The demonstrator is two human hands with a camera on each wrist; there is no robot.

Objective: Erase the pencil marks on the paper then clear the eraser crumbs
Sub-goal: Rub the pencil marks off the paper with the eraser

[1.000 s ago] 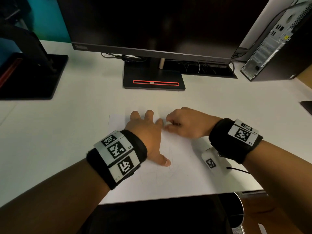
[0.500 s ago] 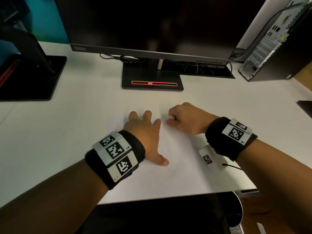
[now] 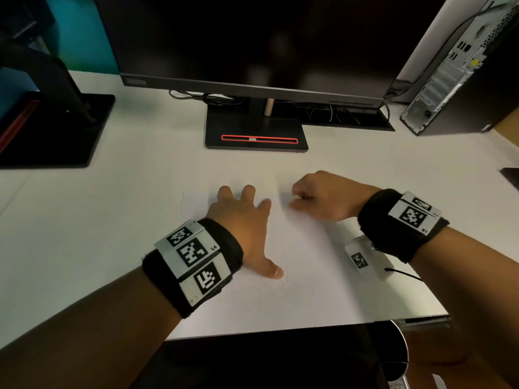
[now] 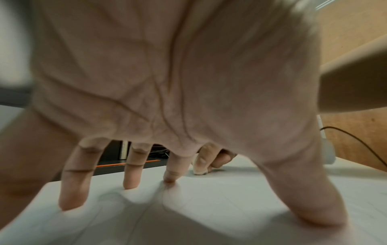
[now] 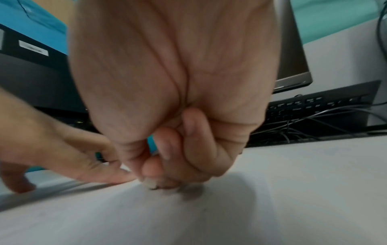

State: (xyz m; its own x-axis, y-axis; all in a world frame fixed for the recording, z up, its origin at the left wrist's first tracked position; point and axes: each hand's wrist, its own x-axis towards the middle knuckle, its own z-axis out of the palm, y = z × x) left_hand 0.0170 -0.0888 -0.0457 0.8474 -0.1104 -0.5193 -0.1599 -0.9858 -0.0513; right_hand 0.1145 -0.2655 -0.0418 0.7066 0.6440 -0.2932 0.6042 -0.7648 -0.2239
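A white paper (image 3: 309,262) lies on the white desk (image 3: 84,220), with faint pencil marks (image 3: 285,269) near my left thumb. My left hand (image 3: 244,217) presses flat on the sheet, fingers spread straight (image 4: 130,174). Just to its right, at the paper's far part, my right hand (image 3: 317,197) is curled with its fingertips on the sheet. It pinches a small whitish eraser (image 5: 150,183), whose tip touches the paper. The left wrist view also catches the eraser (image 4: 200,169) behind my left fingers. I cannot make out any crumbs.
A dark monitor (image 3: 252,51) on a black stand (image 3: 255,133) is at the back, a keyboard (image 3: 351,116) and cables behind it. A computer tower (image 3: 455,80) stands back right, another stand (image 3: 50,130) at left. The desk's front edge (image 3: 280,329) is near.
My right hand has slid a little to the right, away from my left fingers, still pinching the eraser. The left hand stays pressed on the paper.
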